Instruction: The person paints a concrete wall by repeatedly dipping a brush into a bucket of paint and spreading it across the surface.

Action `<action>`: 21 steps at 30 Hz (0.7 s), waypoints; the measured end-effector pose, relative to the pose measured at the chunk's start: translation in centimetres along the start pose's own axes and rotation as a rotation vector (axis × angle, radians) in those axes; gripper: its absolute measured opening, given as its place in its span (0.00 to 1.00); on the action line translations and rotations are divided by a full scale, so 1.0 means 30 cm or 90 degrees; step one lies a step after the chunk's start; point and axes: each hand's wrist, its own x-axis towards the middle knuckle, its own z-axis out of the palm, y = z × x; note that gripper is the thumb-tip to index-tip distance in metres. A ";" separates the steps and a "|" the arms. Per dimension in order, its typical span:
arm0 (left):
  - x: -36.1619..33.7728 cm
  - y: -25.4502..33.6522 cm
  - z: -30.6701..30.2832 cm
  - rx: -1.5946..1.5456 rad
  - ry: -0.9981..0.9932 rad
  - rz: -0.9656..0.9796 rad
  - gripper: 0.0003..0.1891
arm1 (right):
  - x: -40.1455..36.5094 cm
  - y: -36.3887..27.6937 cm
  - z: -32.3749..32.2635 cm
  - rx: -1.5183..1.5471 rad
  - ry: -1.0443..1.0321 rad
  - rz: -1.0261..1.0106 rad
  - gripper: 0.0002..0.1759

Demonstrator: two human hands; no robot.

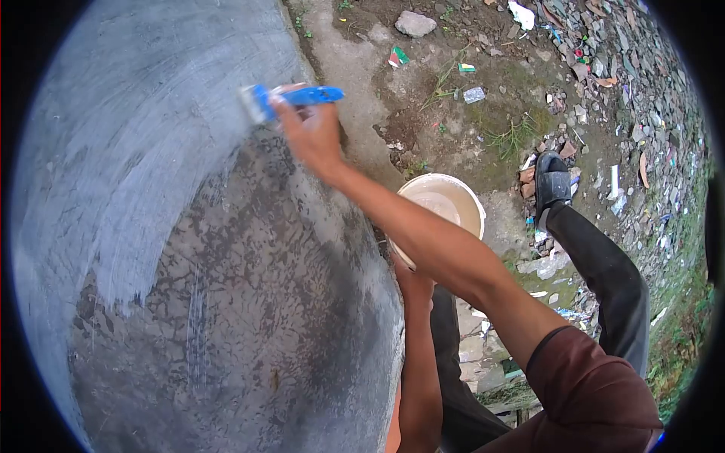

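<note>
My right hand (311,136) grips a paintbrush by its blue handle (316,95). The brush's pale bristles (251,104) touch the grey concrete surface (249,264), where a whitish, streaky coat (143,181) covers the top and left part. Lower down, the surface looks darker and mottled. At the concrete's right edge, my left hand (414,285) is closed on the near side of a white bucket (477,204). Pale liquid shows inside the bucket. My right forearm crosses in front of it and hides part of its rim and of my left hand.
Below lies dirt ground with stones (415,24), weeds (513,137) and scraps of litter (474,95). A foot in a black sandal (553,183) stands on the right, below a dark trouser leg (604,264). Loose rubble (642,90) spreads along the far right.
</note>
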 end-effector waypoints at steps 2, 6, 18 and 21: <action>0.130 -0.239 -0.086 -0.151 -0.065 0.098 0.37 | -0.125 -0.162 0.099 -0.021 -0.009 -0.172 0.07; -0.001 0.078 0.018 -0.104 -0.061 0.002 0.40 | -0.404 -0.506 0.161 0.357 -0.226 -0.098 0.08; 0.067 0.095 0.009 0.057 -0.129 0.043 0.25 | 0.036 0.082 -0.084 0.073 -0.040 0.178 0.12; 0.060 0.135 0.030 -0.027 -0.038 0.004 0.32 | 0.162 0.275 -0.214 -0.194 0.084 0.078 0.12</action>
